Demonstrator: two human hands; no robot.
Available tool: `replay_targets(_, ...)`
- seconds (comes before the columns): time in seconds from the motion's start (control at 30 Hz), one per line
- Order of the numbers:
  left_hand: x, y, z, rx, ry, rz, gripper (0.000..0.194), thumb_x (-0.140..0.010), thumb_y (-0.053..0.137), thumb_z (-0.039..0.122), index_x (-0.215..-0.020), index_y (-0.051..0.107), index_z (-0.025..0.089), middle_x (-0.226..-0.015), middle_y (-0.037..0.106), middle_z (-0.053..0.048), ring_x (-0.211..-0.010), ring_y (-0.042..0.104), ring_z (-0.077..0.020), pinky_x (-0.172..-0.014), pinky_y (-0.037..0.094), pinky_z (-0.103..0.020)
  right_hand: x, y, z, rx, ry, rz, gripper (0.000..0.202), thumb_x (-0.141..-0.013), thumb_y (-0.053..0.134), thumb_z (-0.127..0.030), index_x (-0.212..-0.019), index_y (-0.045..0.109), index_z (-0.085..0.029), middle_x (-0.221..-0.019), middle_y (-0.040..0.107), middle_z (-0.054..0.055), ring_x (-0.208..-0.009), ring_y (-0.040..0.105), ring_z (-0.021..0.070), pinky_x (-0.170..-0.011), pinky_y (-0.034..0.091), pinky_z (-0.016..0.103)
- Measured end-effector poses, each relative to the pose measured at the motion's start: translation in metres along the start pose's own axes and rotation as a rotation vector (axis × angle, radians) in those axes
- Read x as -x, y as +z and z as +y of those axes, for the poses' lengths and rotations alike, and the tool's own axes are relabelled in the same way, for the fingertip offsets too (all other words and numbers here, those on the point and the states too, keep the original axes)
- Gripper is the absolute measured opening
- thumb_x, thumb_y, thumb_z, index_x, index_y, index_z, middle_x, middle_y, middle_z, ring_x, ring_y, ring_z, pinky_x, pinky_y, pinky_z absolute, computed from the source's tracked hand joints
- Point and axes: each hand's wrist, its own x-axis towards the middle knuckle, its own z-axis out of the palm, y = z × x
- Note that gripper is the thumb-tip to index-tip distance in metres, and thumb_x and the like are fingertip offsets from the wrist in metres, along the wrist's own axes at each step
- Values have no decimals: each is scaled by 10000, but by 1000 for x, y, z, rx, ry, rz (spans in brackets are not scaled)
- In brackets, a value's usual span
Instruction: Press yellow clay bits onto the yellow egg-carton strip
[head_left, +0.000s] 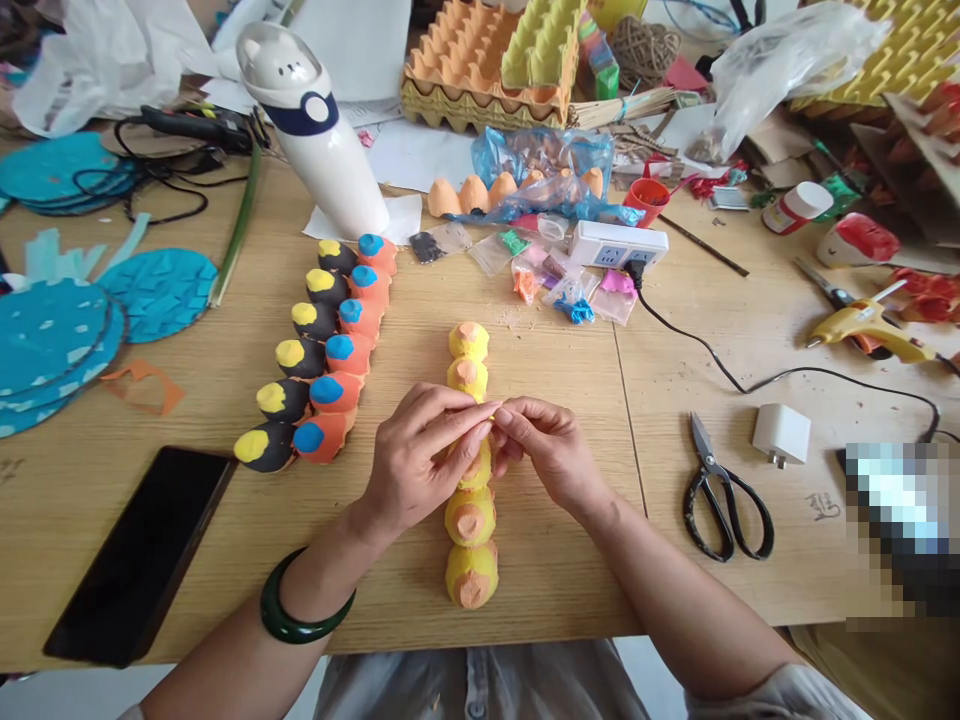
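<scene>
A yellow egg-carton strip (470, 518) with orange-topped bumps lies lengthwise in front of me. Over its middle, my left hand (431, 450) and my right hand (544, 440) meet at the fingertips. Both are closed in a pinch; whatever sits between the fingers is too small to make out. The hands hide part of the strip. To the left lie a black strip with yellow tops (304, 357) and, right beside it, an orange-red strip with blue tops (351, 350).
A black phone (142, 555) lies front left, scissors (726, 495) and a white adapter (781, 432) at right. Behind stand a white bottle (322, 140), small clay bags (574, 290) and a power strip (619, 244). A glue gun (870, 328) rests far right.
</scene>
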Motion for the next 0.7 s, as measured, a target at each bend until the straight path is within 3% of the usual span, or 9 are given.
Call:
replay_targets(0.23,1,-1,1,-31,-38,10,295,-962,656,148,-1226,738,253,-989,716,-38,-910,671,-165,-824,560,-287,-1,-1,3,6,1,4,346,-855,782,-498,-752,719,-174,-680,619,-22,-542,585,93,-526,536,234)
replay_targets(0.57,3,1,-5,-94,33,3,292,-957,658,128,-1198,737,272,-970,739,-31,-898,680,-175,-826,564,-318,2,1,-4,76,-13,-11,444,-924,682,-528,-663,665,-170,-683,595,-3,-557,569,99,-559,537,247)
replay_targets(0.7,4,0,-3,-127,56,-14,330,-949,649,106,-1228,724,265,-982,742,-40,-915,681,-187,-839,566,-329,1,1,0,45,-14,17,384,-870,758,-512,-698,695,-175,-680,612,-16,-543,583,94,-551,534,238)
